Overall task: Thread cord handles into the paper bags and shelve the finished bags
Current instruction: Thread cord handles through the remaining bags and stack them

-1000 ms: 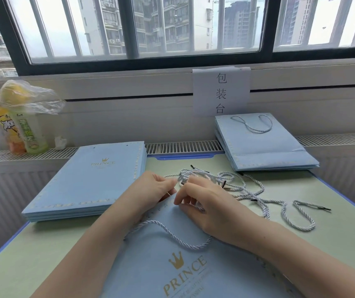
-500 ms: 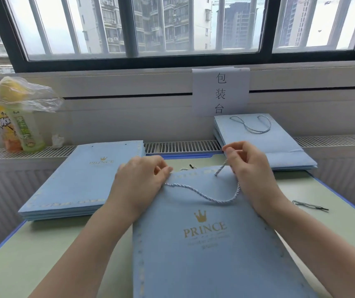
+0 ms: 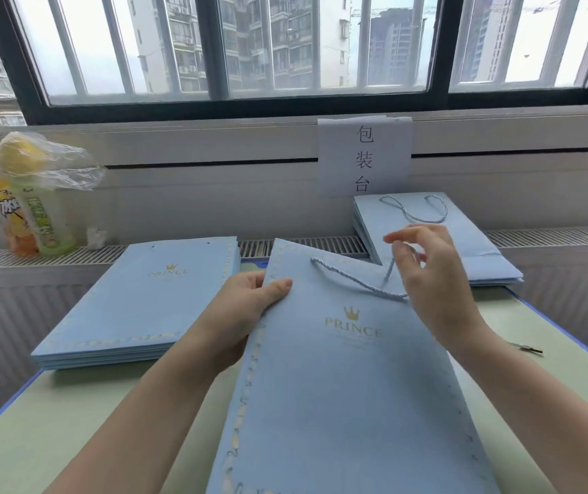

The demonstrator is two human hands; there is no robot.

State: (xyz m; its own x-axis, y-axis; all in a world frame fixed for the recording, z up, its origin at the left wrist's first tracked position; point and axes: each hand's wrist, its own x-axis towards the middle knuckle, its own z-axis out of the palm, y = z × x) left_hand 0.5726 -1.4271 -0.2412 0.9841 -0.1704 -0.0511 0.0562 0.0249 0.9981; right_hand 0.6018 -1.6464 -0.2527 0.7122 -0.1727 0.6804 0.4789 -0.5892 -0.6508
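- The left hand holds the lifted paper bag by its left edge near the top, thumb pressed on the printed face and fingers behind: this grip is clamped on the bag.
- The right hand hovers over the bag's upper right corner with fingers loosely spread; it is blurred, and I cannot tell whether it pinches the cord handle or is merely beside it.
- That cord handle hangs in a loop across the bag's top, so this face looks threaded; whether the far face has its handle cannot be seen.
- The bag is tilted, its top pointing toward 12 o'clock and its lower part running out of the frame at 6 o'clock, held up off the green surface.
- At 10 o'clock lies the stack of unthreaded bags, flat, holes showing and no cords: this is the work left.
- At 2 o'clock lies the finished stack, its top bag showing a looped cord.
- A loose cord end lies at 3 o'clock on the surface.
- My judgement: the held bag is near completion, likely headed for the 2 o'clock stack; several bags remain.
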